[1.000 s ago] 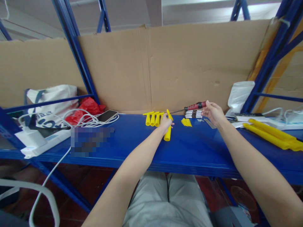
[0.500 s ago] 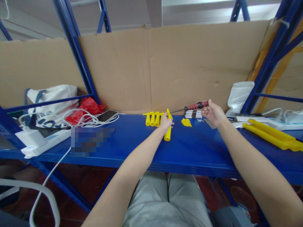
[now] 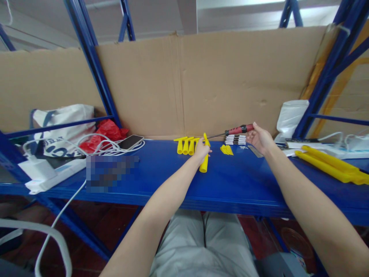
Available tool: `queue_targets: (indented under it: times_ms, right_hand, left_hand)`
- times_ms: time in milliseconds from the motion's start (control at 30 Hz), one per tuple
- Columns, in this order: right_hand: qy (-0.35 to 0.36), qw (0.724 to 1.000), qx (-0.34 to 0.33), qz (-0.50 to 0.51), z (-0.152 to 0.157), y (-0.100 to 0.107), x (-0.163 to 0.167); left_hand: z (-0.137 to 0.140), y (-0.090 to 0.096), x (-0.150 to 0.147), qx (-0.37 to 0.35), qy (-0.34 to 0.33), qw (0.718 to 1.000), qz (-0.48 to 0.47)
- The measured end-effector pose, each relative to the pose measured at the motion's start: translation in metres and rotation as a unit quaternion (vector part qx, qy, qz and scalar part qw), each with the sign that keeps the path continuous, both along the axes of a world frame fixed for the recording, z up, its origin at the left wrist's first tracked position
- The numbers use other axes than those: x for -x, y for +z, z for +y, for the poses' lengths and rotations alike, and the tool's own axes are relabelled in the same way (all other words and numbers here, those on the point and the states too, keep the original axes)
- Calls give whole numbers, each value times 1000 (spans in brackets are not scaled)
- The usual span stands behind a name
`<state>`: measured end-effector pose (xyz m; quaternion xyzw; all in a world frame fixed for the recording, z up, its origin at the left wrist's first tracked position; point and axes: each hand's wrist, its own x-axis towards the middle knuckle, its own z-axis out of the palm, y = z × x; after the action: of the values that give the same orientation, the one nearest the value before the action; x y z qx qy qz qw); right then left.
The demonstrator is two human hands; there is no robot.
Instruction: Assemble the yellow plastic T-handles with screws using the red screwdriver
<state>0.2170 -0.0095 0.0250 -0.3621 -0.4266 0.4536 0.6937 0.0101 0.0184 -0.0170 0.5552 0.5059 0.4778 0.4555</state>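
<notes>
My left hand (image 3: 203, 149) is closed around a yellow plastic handle (image 3: 203, 165), whose wide round end points toward me. A screwdriver (image 3: 238, 130) with a red and black grip lies level, its thin shaft reaching left to the top of that handle. At the far end of the grip, the fingers of my right hand (image 3: 257, 135) are closed on it. Several similar yellow pieces (image 3: 185, 147) are lined up just left of my left hand. Between my hands are small flat yellow parts (image 3: 226, 150) and a stack of white pieces with dark bands (image 3: 235, 139).
On the right lie long yellow parts (image 3: 328, 163), a flat metal piece (image 3: 255, 151) and a white plastic bag (image 3: 292, 117). Leftward are a phone (image 3: 132, 142), white cables, a red bag (image 3: 108, 132) and a power strip (image 3: 57, 176). Cardboard (image 3: 230, 80) walls the back of the blue shelf (image 3: 161, 173).
</notes>
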Motion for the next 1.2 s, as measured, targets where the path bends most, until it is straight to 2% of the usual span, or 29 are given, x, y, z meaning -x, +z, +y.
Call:
queue_targets:
  times_ms: [167, 767, 1033, 1200]
  right_hand:
    - [34, 999, -2, -1, -1, 0, -2]
    - [-15, 999, -31, 3, -3, 1, 3]
    - [-1, 999, -18, -28, 7, -7, -4]
    - [12, 1000, -17, -7, 0, -3, -1]
  left_hand:
    - [-1, 1, 0, 0, -3, 1000, 6]
    - [-1, 1, 1, -9, 4, 1000, 7]
    - [2, -1, 0, -17, 4, 1000, 10]
    - [1, -2, -1, -27, -1, 1000, 9]
